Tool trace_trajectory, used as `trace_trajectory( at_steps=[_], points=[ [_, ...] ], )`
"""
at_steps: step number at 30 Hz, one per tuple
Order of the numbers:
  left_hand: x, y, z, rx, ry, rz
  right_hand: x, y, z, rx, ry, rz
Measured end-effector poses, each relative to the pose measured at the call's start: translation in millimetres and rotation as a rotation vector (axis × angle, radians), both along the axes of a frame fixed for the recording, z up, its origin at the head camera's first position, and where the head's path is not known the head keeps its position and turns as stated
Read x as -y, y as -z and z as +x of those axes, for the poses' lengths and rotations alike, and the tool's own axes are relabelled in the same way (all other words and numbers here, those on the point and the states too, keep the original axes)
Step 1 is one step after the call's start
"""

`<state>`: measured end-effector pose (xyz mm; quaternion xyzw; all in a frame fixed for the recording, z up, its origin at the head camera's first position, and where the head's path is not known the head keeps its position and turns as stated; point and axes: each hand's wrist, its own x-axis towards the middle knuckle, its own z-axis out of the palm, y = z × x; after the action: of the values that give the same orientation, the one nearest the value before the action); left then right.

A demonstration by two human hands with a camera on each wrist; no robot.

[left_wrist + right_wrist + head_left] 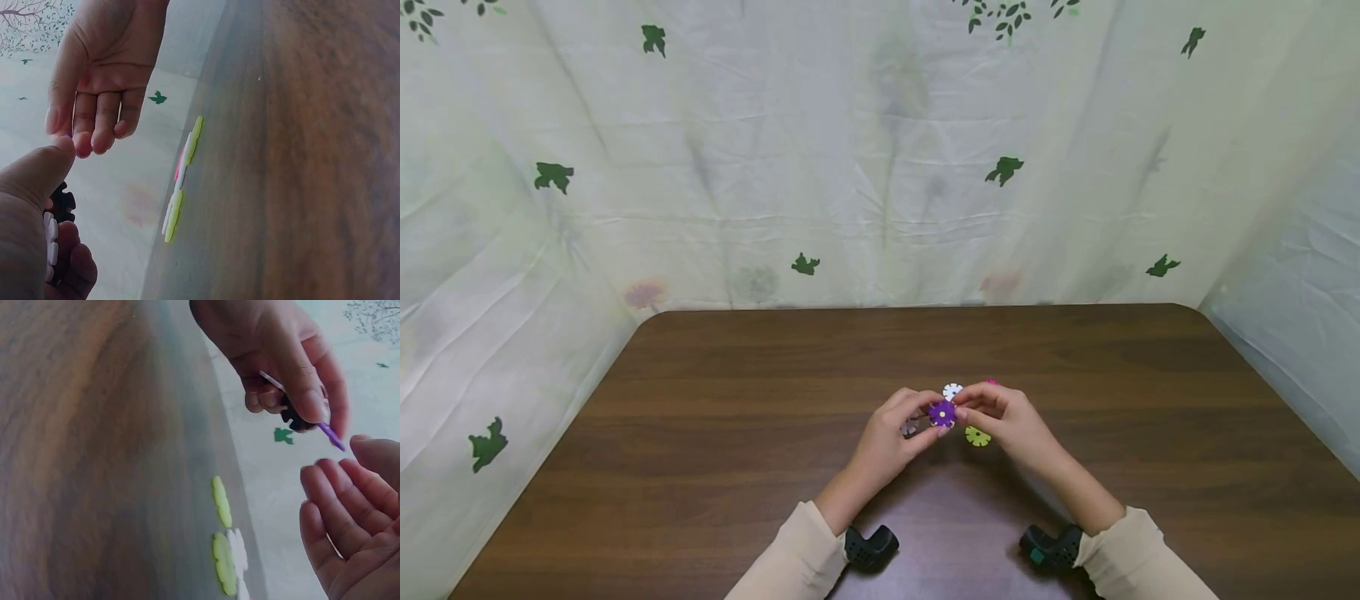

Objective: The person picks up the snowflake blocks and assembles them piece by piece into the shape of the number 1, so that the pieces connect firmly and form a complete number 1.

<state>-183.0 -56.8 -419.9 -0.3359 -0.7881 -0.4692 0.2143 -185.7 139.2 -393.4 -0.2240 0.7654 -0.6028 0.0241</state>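
- Head: beyond the right hand (1018, 425) peeks a pink disc (992, 382); a white disc (952, 390) lies past its fingertips, a lime disc (977, 437) below them, partly covered. The purple disc (942, 413) is between the hands, pinched by the left hand (883, 437).
- Left wrist: a black disc (62, 203) and a second white disc (51, 247) sit within the left hand's curled fingers.
- Right wrist: the right fingers bend near the purple disc; whether they grip it, I cannot tell.

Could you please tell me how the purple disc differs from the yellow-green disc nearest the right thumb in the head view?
The purple disc is held up in the left hand; the yellow-green disc lies flat on the table. The purple disc is dark, the yellow-green disc bright. Both have notched rims.
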Motion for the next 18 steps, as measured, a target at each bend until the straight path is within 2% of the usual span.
trace_trajectory(
  at_steps=[5,13,18],
  points=[
    [1,-0.7,0.6,0.01,-0.02,0.01,-9,-0.5,1.0,-0.06,0.018,0.066],
    [1,0.8,-0.8,-0.013,-0.059,0.016,-25,15.2,3.9,-0.119,0.092,0.244],
    [1,0.5,-1.0,0.006,-0.065,0.018,-21,0.5,13.9,-0.166,0.107,0.309]
  ],
)
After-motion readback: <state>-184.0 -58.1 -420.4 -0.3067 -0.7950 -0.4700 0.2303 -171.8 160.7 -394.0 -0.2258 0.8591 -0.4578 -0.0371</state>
